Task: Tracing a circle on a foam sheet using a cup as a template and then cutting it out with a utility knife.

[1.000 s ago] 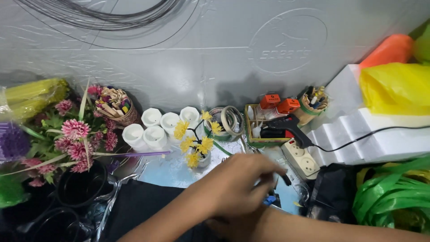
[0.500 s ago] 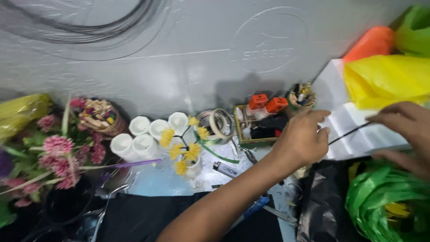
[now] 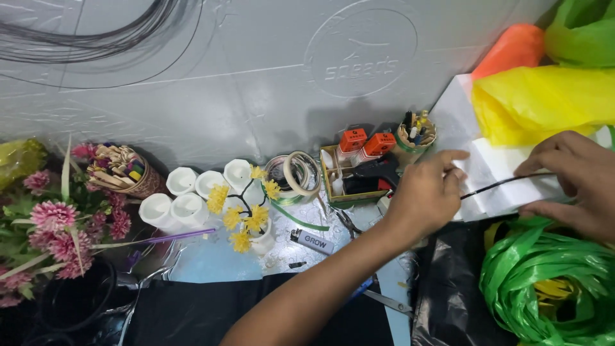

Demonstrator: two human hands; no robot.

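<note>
My left hand reaches across to the right and pinches one end of a thin black wire. My right hand at the right edge grips the wire's other end. The wire is stretched between them over a white sheet. Just left of my left hand stands a small wooden box with two orange-capped bottles and a black glue gun.
Green plastic strapping is coiled at the lower right. Yellow and orange bags lie behind. Tape rolls, a lighter, a small yellow flower pot, white cups and pink flowers fill the left.
My left hand moved from the lower middle up and right to the white sheet. My right hand came into view and took the wire's other end.
</note>
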